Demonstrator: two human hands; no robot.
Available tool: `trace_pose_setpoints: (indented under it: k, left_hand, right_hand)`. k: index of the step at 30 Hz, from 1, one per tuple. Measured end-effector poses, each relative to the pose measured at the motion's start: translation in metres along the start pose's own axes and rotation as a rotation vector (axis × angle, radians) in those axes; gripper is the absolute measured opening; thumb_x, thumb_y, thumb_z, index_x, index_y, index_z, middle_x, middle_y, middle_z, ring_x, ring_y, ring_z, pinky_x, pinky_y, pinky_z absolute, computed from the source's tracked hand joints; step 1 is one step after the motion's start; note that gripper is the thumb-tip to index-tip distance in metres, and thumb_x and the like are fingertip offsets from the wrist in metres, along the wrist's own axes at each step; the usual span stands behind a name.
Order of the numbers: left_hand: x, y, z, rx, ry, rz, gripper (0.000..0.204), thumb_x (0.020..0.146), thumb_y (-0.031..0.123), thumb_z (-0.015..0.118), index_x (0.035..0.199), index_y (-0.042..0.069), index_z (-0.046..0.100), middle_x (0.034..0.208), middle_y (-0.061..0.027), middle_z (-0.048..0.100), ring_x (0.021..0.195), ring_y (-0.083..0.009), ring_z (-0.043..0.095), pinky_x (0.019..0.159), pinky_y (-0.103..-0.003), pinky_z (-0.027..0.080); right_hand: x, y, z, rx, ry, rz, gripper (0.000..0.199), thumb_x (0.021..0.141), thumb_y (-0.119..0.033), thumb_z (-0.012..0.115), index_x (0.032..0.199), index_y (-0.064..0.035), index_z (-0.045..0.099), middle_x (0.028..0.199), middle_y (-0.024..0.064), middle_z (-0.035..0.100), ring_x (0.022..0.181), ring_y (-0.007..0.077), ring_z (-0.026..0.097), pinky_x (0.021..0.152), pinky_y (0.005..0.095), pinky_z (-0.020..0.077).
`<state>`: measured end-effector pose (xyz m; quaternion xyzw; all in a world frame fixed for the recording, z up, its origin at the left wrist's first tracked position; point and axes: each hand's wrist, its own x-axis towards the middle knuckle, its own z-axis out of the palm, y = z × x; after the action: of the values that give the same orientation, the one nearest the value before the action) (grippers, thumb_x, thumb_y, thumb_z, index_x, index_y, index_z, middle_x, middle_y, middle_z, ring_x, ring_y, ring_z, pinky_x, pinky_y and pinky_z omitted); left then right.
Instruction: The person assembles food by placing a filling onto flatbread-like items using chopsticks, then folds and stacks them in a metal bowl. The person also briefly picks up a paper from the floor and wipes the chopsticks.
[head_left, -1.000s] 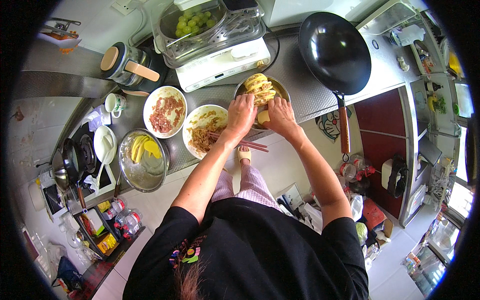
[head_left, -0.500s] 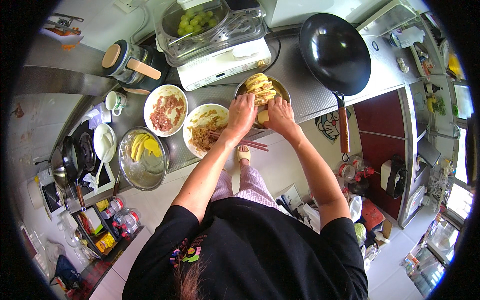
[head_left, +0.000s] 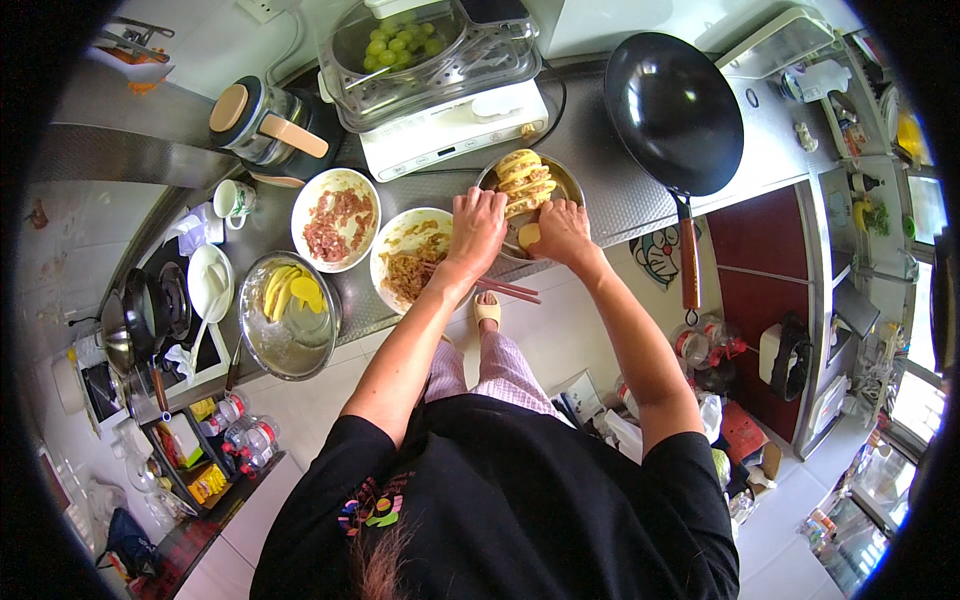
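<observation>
My left hand (head_left: 477, 228) and my right hand (head_left: 560, 226) are close together over the near rim of a metal plate (head_left: 569, 184). Several folded yellow egg dumplings (head_left: 524, 177) lie in a row on it. Both hands press on one more yellow dumpling (head_left: 528, 236) between them. Just left stands a white bowl of minced filling (head_left: 410, 262). A pair of red chopsticks (head_left: 505, 290) lies across the counter edge under my left wrist.
A white bowl of chopped meat (head_left: 336, 218) and a steel bowl with yellow pieces (head_left: 290, 302) stand further left. A black wok (head_left: 675, 108) sits to the right, its wooden handle overhanging. A steamer with green grapes (head_left: 430, 60) stands behind, a lidded pot (head_left: 262, 124) beside it.
</observation>
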<state>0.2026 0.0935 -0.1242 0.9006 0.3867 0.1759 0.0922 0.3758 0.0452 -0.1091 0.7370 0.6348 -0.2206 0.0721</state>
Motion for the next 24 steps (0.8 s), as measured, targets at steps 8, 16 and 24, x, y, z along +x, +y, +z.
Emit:
trace_pose_setpoints:
  k: [8,16,24]
  left_hand:
    - [0.002,0.001,0.003,-0.009,-0.011,-0.036,0.042,0.075,0.015,0.079,0.109,0.009,0.055,0.105,-0.008,0.064,0.106,-0.0275,0.054,0.087,-0.045,0.039]
    - [0.002,0.0,0.003,-0.119,-0.004,-0.064,0.041,0.075,0.011,0.08,0.107,0.009,0.055,0.102,-0.0074,0.065,0.103,-0.0266,0.056,0.085,-0.044,0.038]
    - [-0.001,-0.009,-0.003,-0.149,0.03,-0.006,0.043,0.074,0.003,0.075,0.112,0.007,0.056,0.106,-0.0101,0.062,0.105,-0.0304,0.054,0.088,-0.045,0.042]
  right_hand:
    - [-0.002,0.003,0.003,0.041,0.01,-0.025,0.051,0.072,-0.027,0.079,0.112,-0.0002,0.062,0.115,0.0198,0.064,0.115,0.0362,0.058,0.097,0.0469,0.043]
    - [-0.017,0.015,0.01,0.055,0.333,-0.319,0.015,0.085,-0.012,0.06,0.098,-0.0053,0.061,0.101,0.0127,0.062,0.101,0.032,0.058,0.087,0.0456,0.0415]
    - [-0.008,0.009,0.013,0.079,0.56,-0.351,0.019,0.077,-0.01,0.066,0.095,-0.0079,0.058,0.096,0.0102,0.058,0.095,0.0296,0.056,0.083,0.0438,0.0411]
